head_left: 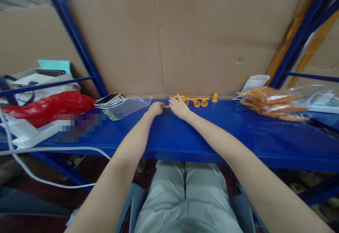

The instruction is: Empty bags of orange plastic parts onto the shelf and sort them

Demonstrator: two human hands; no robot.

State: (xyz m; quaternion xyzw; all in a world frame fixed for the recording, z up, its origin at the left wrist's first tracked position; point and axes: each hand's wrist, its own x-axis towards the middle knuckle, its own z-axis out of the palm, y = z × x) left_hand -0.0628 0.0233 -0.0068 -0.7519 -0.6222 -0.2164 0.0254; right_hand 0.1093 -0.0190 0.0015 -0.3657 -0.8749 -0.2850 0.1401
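Observation:
My left hand [155,108] rests at the back middle of the blue tabletop, its fingers closed on a small orange plastic piece [165,106]. Just to its right is my right hand [180,108], palm down with the fingers stretched out and apart. Its fingertips lie by the right end of that piece; any contact is too small to make out. Behind and beside the right hand sits a row of orange plastic parts with round, cup-like ends [200,103], partly covered by it. An orange cone-shaped cup [214,97] stands upright farther right.
A clear plastic bag [124,108] lies left of my hands, near a phone [108,99] and a coiled white cable [118,101]. Red plastic [58,107] and a power strip [37,136] are far left. Bagged orange parts [272,104] pile up right. Cardboard [196,39] walls the back.

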